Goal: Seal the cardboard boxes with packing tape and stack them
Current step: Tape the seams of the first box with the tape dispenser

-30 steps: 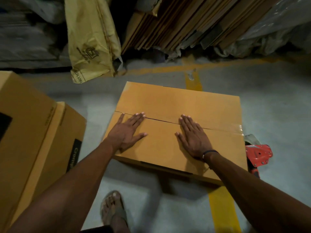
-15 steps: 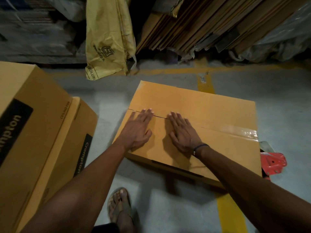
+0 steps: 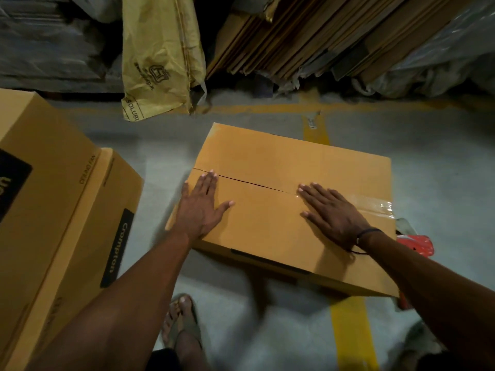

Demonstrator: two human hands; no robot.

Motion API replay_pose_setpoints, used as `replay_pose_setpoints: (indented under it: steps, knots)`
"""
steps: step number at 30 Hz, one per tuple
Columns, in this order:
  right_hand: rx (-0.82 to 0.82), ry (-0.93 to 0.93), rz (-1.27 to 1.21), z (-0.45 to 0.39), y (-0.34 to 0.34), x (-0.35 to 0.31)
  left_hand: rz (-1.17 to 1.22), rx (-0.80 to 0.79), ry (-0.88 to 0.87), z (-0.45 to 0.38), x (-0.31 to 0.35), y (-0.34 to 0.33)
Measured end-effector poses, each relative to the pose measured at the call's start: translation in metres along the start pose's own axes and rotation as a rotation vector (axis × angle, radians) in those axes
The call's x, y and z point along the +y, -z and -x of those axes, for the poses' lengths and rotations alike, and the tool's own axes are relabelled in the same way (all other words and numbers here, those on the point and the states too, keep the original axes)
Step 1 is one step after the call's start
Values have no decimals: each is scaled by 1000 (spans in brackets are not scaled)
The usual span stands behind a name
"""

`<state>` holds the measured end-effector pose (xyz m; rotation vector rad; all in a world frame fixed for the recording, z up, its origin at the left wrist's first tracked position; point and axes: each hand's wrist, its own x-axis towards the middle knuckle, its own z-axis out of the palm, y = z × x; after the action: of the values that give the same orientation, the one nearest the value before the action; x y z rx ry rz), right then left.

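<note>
Both hands, left hand (image 3: pixel 201 210) and right hand (image 3: pixel 333 212), lie flat and empty on the floor-set box (image 3: pixel 270 228), pinning flaps; the seam (image 3: pixel 251 182) is best kept tight while tape (image 3: pixel 375 206) extends leftward.

The red tape dispenser (image 3: pixel 415 243) is mostly hidden behind the cardboard box (image 3: pixel 281 223). The Crompton box (image 3: pixel 53 210) is cut off at the left edge, its label partly out of view.

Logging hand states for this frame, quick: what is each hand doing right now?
Left hand: open, flat on the cardboard box, holding nothing.
Right hand: open, flat on the box by the clear tape, holding nothing.
</note>
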<state>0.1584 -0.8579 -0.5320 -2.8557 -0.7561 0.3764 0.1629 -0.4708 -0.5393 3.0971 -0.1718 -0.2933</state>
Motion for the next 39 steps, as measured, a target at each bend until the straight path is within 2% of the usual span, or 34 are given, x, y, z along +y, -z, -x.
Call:
replay_pose_setpoints:
  steps: [3, 7, 14, 19, 23, 30, 33, 39]
  knots:
    - [-4, -70, -30, 25, 0, 11, 107, 5, 214, 18, 28, -5]
    - [-14, -146, -61, 36, 3, 23, 240, 24, 360, 58, 97, -10]
    - [-25, -375, -46, 9, 34, 77, 393, 32, 431, 147, 244, -22]
    - [-29, -481, -76, -30, 60, 110, 485, -46, 530, 171, 302, -15]
    - [-94, -478, -7, -41, 58, 122, 572, 18, 513, 168, 315, -21]
    - [-54, -444, -59, -32, 65, 130, 590, -2, 513, 157, 305, -23]
    - [-45, -475, -41, -9, 62, 116, 593, 14, 552, 152, 284, -22]
    - [-64, -545, -91, 51, 37, 81, 680, -78, 567, 126, 213, -9]
